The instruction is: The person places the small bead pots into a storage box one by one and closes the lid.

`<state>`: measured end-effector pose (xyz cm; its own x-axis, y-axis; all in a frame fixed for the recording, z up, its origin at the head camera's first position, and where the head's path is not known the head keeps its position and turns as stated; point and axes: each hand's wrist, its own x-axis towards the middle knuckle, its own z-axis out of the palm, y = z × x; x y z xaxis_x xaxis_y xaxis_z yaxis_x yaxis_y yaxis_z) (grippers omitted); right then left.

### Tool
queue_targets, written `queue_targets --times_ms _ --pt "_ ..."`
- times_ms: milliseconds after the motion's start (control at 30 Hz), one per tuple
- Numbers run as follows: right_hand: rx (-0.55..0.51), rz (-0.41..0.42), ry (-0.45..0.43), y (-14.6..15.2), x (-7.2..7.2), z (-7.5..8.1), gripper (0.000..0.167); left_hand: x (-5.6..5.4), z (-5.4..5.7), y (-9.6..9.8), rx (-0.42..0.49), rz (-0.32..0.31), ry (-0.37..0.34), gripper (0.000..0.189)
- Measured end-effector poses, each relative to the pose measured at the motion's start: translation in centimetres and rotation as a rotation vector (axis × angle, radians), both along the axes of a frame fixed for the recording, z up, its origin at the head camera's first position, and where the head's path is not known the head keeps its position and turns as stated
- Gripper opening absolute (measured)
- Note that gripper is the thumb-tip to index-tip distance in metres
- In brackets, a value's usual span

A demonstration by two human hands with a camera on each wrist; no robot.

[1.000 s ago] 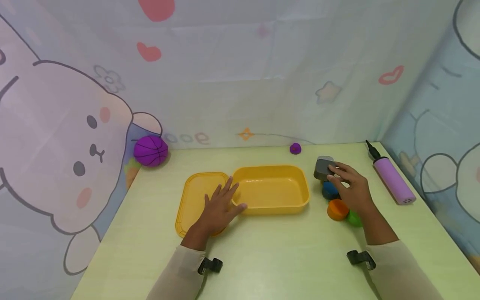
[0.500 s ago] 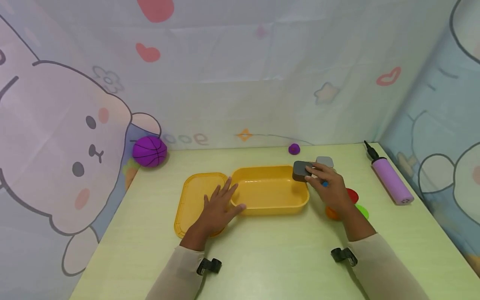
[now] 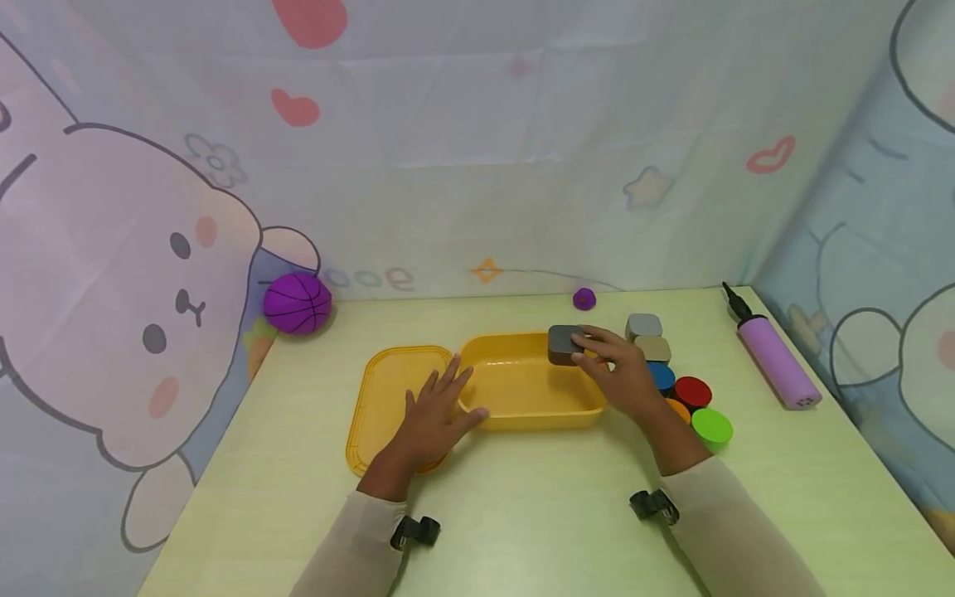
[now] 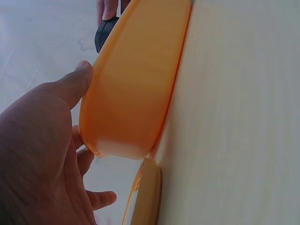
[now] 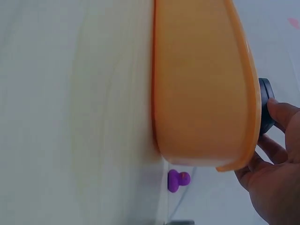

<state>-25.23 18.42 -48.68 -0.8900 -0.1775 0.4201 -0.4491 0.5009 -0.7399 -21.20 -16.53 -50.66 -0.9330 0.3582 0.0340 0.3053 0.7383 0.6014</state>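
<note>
At mid-frame, your right hand [image 3: 622, 375] pinches the unplaced dark block [image 3: 564, 346] over the yellow tub [image 3: 533, 421], left hand [image 3: 433, 423] spread against its rim, six pieces [image 3: 692, 393] remaining outside at right.

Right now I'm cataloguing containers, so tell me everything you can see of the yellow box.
The yellow box is an open, shallow tub with rounded corners, slightly shiny walls and a lipped rim; it looks like plastic. It sits upright on the table, with no contents showing. The left hand touches its left end; the right hand holds a dark gray block over its right half, any contact there unclear.
</note>
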Motion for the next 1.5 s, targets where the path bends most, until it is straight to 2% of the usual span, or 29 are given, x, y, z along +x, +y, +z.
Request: queue_targets --times_ms 300,567,733,933,1167,1500 --pt "0.005 0.087 0.042 -2.9 -0.7 0.2 0.037 0.0 0.1 0.1 0.020 0.001 -0.006 0.082" --pt "0.127 0.107 0.042 -4.8 -1.0 -0.2 0.036 0.0 0.0 0.3 0.010 -0.001 -0.001 0.081" --pt "0.148 0.114 -0.012 -5.8 -1.1 -0.2 0.037 0.1 0.2 0.4 0.007 -0.004 0.001 0.082" --pt "0.147 0.133 -0.104 -7.0 -1.3 0.4 0.037 0.1 0.1 0.4 -0.072 0.015 0.028 0.083" --pt "0.197 0.131 -0.145 -8.6 -1.7 0.1 0.035 0.1 -0.1 0.2 -0.085 0.014 0.028 0.084" --pt "0.201 0.122 -0.183 -10.0 -2.5 -0.2 0.034 0.0 -0.2 -0.1 -0.076 0.004 0.016 0.083"
